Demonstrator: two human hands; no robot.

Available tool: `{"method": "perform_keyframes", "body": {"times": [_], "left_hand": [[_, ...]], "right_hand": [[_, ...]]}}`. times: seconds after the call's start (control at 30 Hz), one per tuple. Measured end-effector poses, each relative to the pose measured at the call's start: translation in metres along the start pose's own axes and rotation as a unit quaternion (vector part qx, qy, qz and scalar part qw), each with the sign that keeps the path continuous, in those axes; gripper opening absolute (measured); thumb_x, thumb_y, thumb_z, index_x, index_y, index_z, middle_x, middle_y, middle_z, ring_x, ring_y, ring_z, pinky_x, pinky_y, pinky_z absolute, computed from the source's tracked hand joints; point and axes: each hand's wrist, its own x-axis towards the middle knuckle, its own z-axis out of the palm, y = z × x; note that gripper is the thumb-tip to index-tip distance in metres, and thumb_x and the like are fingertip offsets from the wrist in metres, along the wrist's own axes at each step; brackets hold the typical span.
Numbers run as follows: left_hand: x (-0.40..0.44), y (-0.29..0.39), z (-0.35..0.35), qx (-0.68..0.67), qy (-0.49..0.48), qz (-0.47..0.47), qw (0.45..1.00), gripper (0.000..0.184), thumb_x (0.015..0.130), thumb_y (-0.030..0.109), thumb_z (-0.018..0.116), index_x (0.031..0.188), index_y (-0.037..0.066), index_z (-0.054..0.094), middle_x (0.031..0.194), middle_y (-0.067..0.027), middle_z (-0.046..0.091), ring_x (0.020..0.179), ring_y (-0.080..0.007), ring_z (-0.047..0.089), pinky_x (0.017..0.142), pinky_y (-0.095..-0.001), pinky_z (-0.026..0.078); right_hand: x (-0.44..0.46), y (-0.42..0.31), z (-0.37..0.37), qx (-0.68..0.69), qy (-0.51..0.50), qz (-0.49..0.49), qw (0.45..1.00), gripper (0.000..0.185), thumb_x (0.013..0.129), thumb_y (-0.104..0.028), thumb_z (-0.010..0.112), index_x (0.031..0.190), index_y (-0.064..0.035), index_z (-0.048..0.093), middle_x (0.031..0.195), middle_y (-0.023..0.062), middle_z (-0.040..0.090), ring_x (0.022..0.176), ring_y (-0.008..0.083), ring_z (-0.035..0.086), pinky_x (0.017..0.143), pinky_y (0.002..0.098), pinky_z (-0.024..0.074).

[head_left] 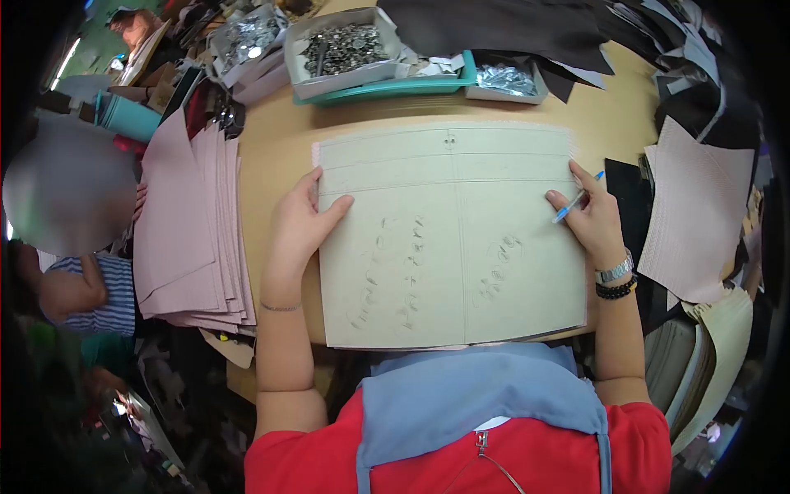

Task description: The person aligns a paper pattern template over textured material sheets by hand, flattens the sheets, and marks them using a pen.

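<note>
A large pale cardboard pattern sheet [395,247] with ruled lines and pencil writing lies in front of me on top of a pinkish material whose edge shows at its upper corners. My left hand [306,216] grips the sheet's left edge, thumb on top and the other fingers mostly hidden at the side. At the right edge, my right hand [594,216] has a blue-capped pen [578,198] tucked between thumb and fingers. That hand also touches the sheet's border.
Pink textured sheets [189,239] are stacked at left, with another pink piece [699,210] at right. Along the back are a white box of small metal pieces [298,70], a teal tray [395,90] and dark material [494,33]. A person [90,288] sits at left.
</note>
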Motion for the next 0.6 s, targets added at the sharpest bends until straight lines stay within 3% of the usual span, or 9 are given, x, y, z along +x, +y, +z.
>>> {"method": "perform_keyframes", "body": {"times": [0.27,0.37,0.57,0.6], "left_hand": [[0.005,-0.004,-0.005,0.034,-0.028,-0.021,0.999,0.075,0.074,0.026,0.079,0.133,-0.008,0.048,0.062,0.0005,0.048,0.056,-0.0085,0.045,0.051,-0.0260,0.038],[0.002,0.001,-0.003,-0.010,-0.018,-0.042,0.999,0.075,0.074,0.027,0.079,0.134,-0.007,0.048,0.062,0.0030,0.040,0.056,-0.0069,0.041,0.050,-0.0246,0.035],[0.006,-0.006,-0.001,0.025,-0.014,-0.031,0.999,0.077,0.074,0.029,0.079,0.134,-0.008,0.048,0.066,0.0041,0.039,0.058,-0.0076,0.041,0.051,-0.0248,0.036],[0.008,-0.010,-0.002,0.025,-0.012,-0.019,0.999,0.077,0.074,0.029,0.079,0.134,-0.008,0.048,0.067,0.0038,0.040,0.058,-0.0081,0.041,0.051,-0.0248,0.036]], "right_hand": [[-0.001,-0.006,-0.007,-0.050,-0.020,0.008,0.999,0.072,0.070,-0.043,0.081,0.126,-0.0015,0.059,0.070,0.0100,0.058,0.061,0.0174,0.056,0.060,0.0298,0.0480],[0.000,-0.008,-0.008,-0.049,-0.023,0.012,0.998,0.073,0.071,-0.044,0.081,0.126,-0.0010,0.059,0.068,0.0098,0.057,0.060,0.0180,0.056,0.060,0.0301,0.0478],[0.004,-0.007,-0.006,-0.062,-0.016,0.018,0.998,0.071,0.070,-0.044,0.081,0.125,-0.0044,0.060,0.067,0.0099,0.057,0.060,0.0167,0.055,0.060,0.0295,0.0470],[0.005,-0.006,-0.006,-0.071,-0.014,0.005,0.997,0.072,0.071,-0.047,0.079,0.125,-0.0032,0.060,0.071,0.0124,0.060,0.064,0.0204,0.059,0.063,0.0313,0.0489]]}}
